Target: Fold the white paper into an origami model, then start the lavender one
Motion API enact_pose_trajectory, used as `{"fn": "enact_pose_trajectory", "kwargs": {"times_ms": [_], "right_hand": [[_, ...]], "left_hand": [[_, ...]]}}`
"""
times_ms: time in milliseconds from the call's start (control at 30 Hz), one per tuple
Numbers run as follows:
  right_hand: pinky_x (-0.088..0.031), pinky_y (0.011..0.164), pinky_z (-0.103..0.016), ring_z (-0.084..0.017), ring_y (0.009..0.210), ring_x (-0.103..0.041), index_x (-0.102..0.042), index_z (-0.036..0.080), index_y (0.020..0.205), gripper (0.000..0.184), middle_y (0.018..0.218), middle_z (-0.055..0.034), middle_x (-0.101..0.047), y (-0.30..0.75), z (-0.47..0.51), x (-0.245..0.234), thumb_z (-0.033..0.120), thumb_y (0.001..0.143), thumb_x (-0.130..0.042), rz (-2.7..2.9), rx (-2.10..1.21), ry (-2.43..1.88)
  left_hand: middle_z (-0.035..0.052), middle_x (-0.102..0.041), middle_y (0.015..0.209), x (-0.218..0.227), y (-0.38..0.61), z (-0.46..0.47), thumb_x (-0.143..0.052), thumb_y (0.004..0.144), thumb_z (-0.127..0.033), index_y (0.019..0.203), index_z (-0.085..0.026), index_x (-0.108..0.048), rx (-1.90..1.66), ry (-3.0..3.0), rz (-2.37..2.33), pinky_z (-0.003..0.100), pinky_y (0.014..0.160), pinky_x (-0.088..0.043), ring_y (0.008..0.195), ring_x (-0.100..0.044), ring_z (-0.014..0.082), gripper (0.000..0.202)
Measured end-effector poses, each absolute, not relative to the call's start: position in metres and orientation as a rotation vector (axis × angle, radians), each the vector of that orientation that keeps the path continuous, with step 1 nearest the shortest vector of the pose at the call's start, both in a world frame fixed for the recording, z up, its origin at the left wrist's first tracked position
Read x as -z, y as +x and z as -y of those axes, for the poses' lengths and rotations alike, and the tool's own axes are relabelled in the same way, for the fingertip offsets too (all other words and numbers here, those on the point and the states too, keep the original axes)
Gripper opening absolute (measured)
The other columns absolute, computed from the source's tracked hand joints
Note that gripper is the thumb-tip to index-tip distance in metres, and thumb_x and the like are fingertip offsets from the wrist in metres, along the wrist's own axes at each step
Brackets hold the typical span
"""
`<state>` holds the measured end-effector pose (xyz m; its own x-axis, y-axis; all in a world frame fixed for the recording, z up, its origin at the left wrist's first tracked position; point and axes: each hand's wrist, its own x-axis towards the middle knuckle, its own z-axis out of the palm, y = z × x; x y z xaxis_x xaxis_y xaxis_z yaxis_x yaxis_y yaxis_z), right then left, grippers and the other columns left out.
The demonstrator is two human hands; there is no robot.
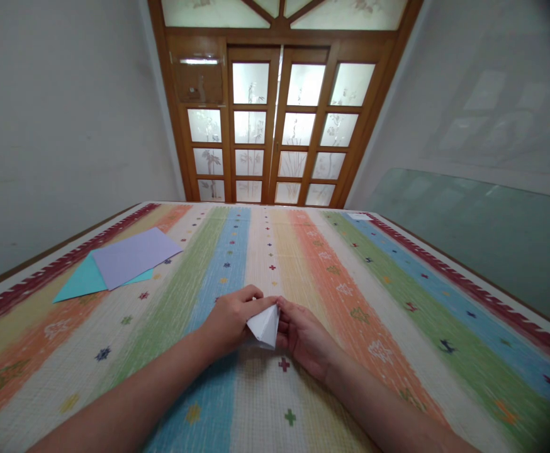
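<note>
A small piece of folded white paper (264, 327) is held between my two hands, just above the striped cloth. Its visible side tapers toward the bottom, with crease lines running across it. My left hand (233, 318) grips its upper left edge, thumb and fingers closed on it. On the other side, my right hand (303, 333) pinches the upper right corner, with its remaining fingers curled behind the paper. The fingertips of both hands meet near the top edge. Part of the paper is hidden behind my fingers.
A lilac sheet of paper (136, 255) overlaps a turquoise sheet (79, 280) on the left of the table. A striped, patterned tablecloth (162, 352) covers the tabletop. At the far right edge lies a small white item (359, 216). Beyond stand wooden doors with glass panes (275, 126).
</note>
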<state>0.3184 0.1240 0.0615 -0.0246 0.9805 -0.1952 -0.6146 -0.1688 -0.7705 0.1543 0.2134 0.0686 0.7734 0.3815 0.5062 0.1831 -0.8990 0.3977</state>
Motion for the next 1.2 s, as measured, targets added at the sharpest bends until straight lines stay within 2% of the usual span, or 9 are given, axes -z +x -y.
{"fn": "enact_pose_trajectory", "kwargs": {"times_ms": [200, 333, 500, 600, 700, 833, 933, 1067, 1200], "right_hand": [[-0.056, 0.062, -0.029, -0.015, 0.068, -0.064, -0.063, 0.015, 0.098, 0.03, 0.082, -0.0049, -0.067, 0.32, -0.126, -0.059, 0.039, 0.082, -0.073, 0.601, -1.612, -0.934], [-0.054, 0.061, -0.03, -0.016, 0.068, -0.062, -0.065, 0.014, 0.097, 0.031, 0.085, -0.0066, -0.067, 0.322, -0.127, -0.058, 0.037, 0.079, -0.075, 0.628, -1.578, -0.989], [-0.051, 0.062, -0.028, -0.016, 0.07, -0.063, -0.066, 0.013, 0.094, 0.032, 0.088, -0.0094, -0.069, 0.323, -0.127, -0.058, 0.036, 0.075, -0.078, 0.658, -1.468, -1.082], [-0.049, 0.058, -0.027, -0.017, 0.068, -0.063, -0.066, 0.014, 0.095, 0.034, 0.086, -0.0087, -0.07, 0.328, -0.128, -0.061, 0.039, 0.074, -0.077, 0.683, -1.366, -1.165], [-0.045, 0.054, -0.025, -0.016, 0.064, -0.062, -0.065, 0.015, 0.096, 0.037, 0.082, -0.0077, -0.071, 0.335, -0.129, -0.065, 0.041, 0.073, -0.077, 0.789, -1.213, -1.255], [-0.041, 0.05, -0.022, -0.014, 0.056, -0.058, -0.062, 0.016, 0.103, 0.04, 0.069, -0.0023, -0.068, 0.337, -0.129, -0.067, 0.041, 0.074, -0.075, 0.95, -1.046, -1.289], [-0.041, 0.047, -0.021, -0.013, 0.052, -0.055, -0.057, 0.017, 0.112, 0.046, 0.062, 0.0008, -0.064, 0.334, -0.129, -0.065, 0.044, 0.078, -0.072, 0.962, -0.995, -1.267], [-0.051, 0.046, -0.026, -0.018, 0.061, -0.062, -0.052, 0.016, 0.126, 0.056, 0.077, -0.0056, -0.068, 0.33, -0.129, -0.064, 0.05, 0.083, -0.064, 0.91, -1.081, -1.237], [-0.054, 0.045, -0.028, -0.018, 0.064, -0.062, -0.05, 0.015, 0.136, 0.063, 0.089, -0.0087, -0.068, 0.327, -0.13, -0.062, 0.048, 0.084, -0.063, 0.915, -1.093, -1.176]], "left_hand": [[0.0059, -0.063, 0.1, -0.073, 0.154, -0.212, -0.049, 0.094, -0.021, 0.132, -0.025, -0.055, -0.652, 2.817, -0.498, 0.028, 0.072, -0.049, 0.084, -0.062, 0.0187, 0.039], [0.0087, -0.062, 0.109, -0.07, 0.155, -0.21, -0.049, 0.09, -0.015, 0.141, -0.023, -0.045, -0.62, 2.736, -0.573, 0.031, 0.074, -0.049, 0.088, -0.062, 0.02, 0.052], [0.0072, -0.065, 0.103, -0.071, 0.158, -0.209, -0.052, 0.083, -0.012, 0.136, -0.022, -0.051, -0.668, 2.321, -0.603, 0.034, 0.081, -0.048, 0.091, -0.061, 0.0199, 0.054], [0.0075, -0.065, 0.101, -0.072, 0.156, -0.216, -0.054, 0.078, -0.014, 0.137, -0.02, -0.049, -0.598, 1.94, -0.565, 0.031, 0.072, -0.05, 0.083, -0.061, 0.0181, 0.059], [0.0113, -0.064, 0.105, -0.07, 0.155, -0.223, -0.053, 0.074, -0.016, 0.133, -0.016, -0.051, -0.5, 1.581, -0.554, 0.028, 0.062, -0.052, 0.081, -0.062, 0.0192, 0.059], [0.0095, -0.065, 0.09, -0.066, 0.157, -0.218, -0.052, 0.086, -0.03, 0.116, -0.013, -0.063, -0.478, 1.592, -0.597, 0.025, 0.055, -0.051, 0.07, -0.062, 0.0169, 0.037], [0.0064, -0.064, 0.08, -0.065, 0.162, -0.212, -0.056, 0.088, -0.039, 0.118, -0.013, -0.063, -0.539, 1.638, -0.597, 0.023, 0.049, -0.049, 0.061, -0.058, 0.0143, 0.041], [0.0053, -0.064, 0.08, -0.064, 0.166, -0.214, -0.059, 0.086, -0.042, 0.13, -0.013, -0.057, -0.694, 1.51, -0.635, 0.025, 0.049, -0.051, 0.06, -0.058, 0.014, 0.052], [0.005, -0.065, 0.081, -0.059, 0.165, -0.217, -0.059, 0.088, -0.041, 0.135, -0.016, -0.054, -0.8, 1.477, -0.673, 0.026, 0.053, -0.052, 0.06, -0.056, 0.0131, 0.054]]}}
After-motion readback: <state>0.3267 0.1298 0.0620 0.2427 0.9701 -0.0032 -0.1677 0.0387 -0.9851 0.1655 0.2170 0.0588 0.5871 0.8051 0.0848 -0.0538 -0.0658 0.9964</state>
